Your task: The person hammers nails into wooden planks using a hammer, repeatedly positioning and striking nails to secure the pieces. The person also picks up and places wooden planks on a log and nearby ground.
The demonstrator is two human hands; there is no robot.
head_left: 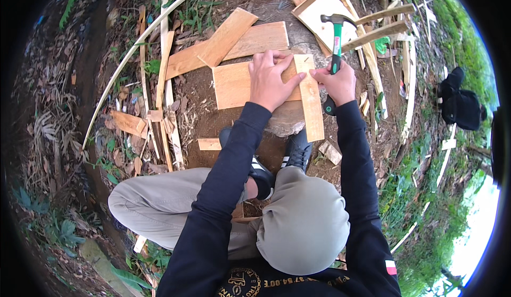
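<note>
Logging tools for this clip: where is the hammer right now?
In the head view, right of centre, the hammer is in the right hand, just right of the narrow board, its head pointing away from the person.

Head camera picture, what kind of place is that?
Probably a makeshift outdoor woodworking spot: leafy plants grow at the sides, and a claw hammer and wooden boards are in the middle.

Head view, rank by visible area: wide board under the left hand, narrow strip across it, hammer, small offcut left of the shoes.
1. Wide board, though partly covered
2. Narrow strip
3. Hammer, thin, partly hidden by the right hand
4. Small offcut
</note>
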